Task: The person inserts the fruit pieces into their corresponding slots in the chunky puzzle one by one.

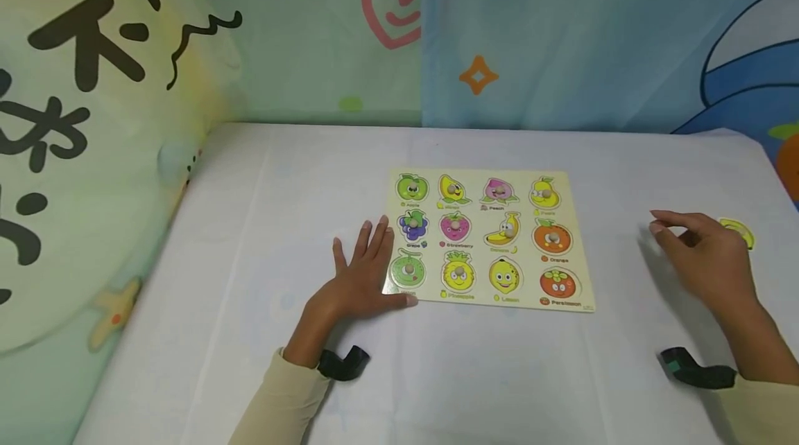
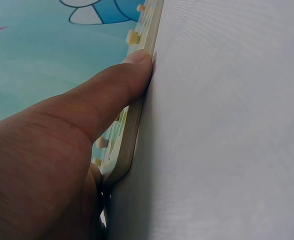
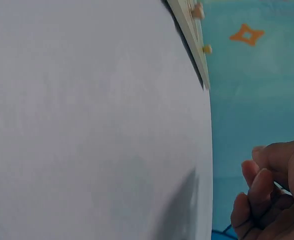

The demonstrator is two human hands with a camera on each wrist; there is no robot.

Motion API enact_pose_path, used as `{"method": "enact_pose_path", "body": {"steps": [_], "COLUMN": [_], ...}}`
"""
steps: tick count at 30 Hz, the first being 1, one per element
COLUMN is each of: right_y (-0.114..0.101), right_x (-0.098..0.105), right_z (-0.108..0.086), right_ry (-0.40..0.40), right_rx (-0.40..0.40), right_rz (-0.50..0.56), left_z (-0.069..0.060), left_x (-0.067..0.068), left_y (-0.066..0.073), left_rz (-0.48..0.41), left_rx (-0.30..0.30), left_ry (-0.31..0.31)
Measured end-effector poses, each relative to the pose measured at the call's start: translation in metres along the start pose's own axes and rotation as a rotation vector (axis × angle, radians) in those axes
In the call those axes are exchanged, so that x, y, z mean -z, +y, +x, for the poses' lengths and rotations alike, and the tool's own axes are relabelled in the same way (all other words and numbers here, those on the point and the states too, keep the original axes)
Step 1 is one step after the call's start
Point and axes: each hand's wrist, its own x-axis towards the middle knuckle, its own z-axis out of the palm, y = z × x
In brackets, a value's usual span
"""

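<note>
A pale fruit puzzle board (image 1: 480, 216) with several knobbed fruit pieces lies flat on the table. Fingers spread, my left hand (image 1: 358, 282) rests at the board's left end, its fingers along the left edge. In the left wrist view, the left thumb (image 2: 112, 82) presses the board's side edge (image 2: 129, 135). Off to the right of the board, my right hand (image 1: 714, 261) hovers above the table with loosely bent fingers and nothing visible between them. Partly hidden behind that hand lies a loose yellow-green piece (image 1: 739, 230). The lemon picture (image 1: 504, 275) shows no clear knob.
A white cloth (image 1: 499, 376) covers the table. Printed curtains hang behind it (image 1: 562, 36) and along its left side (image 1: 93, 223). Black wrist straps (image 1: 343, 364) sit on both wrists.
</note>
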Motion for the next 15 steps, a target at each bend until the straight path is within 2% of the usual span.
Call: {"method": "enact_pose_path", "body": {"steps": [4,15], "right_y": [0.014,0.052], "right_x": [0.007,0.016], "right_z": [0.007,0.027], "right_ry": [0.006,0.036], "right_rx": [-0.125,-0.381], "right_rz": [-0.042,-0.056], "left_z": [0.001,-0.003], "left_x": [-0.001,0.001], "left_y": [0.001,0.001], "left_rz": [0.0,-0.015], "left_rx": [0.006,-0.007], "left_ry": [-0.003,0.015]}}
